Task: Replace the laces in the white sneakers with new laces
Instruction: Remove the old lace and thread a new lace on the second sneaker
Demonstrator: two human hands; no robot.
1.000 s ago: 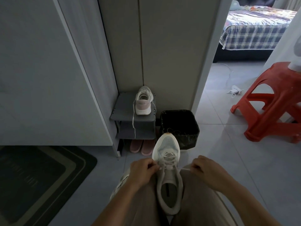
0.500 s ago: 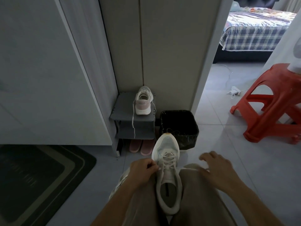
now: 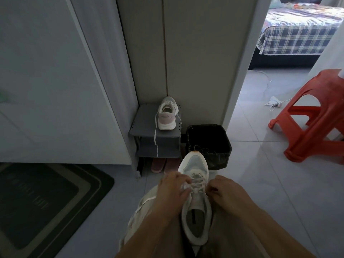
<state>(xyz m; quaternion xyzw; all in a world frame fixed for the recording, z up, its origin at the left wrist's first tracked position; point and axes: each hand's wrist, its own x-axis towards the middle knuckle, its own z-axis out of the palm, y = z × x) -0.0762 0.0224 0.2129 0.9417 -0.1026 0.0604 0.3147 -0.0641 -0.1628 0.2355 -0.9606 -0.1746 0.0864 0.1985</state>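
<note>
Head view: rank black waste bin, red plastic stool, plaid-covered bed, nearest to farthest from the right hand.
1. Black square waste bin, just ahead of the right hand.
2. Red plastic stool, off to the right.
3. Plaid-covered bed, far back through the doorway.

White sneaker (image 3: 196,218) on lap (toe away), left hand (image 3: 172,190), right hand (image 3: 225,192) pinching its laces (image 3: 196,185), 2nd sneaker (image 3: 167,116) on rack (image 3: 143,123)

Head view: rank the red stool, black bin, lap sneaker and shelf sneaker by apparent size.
1. red stool, though cropped by the frame
2-3. lap sneaker and black bin look alike; the sneaker is nearer the camera, so unranked
4. shelf sneaker
</note>
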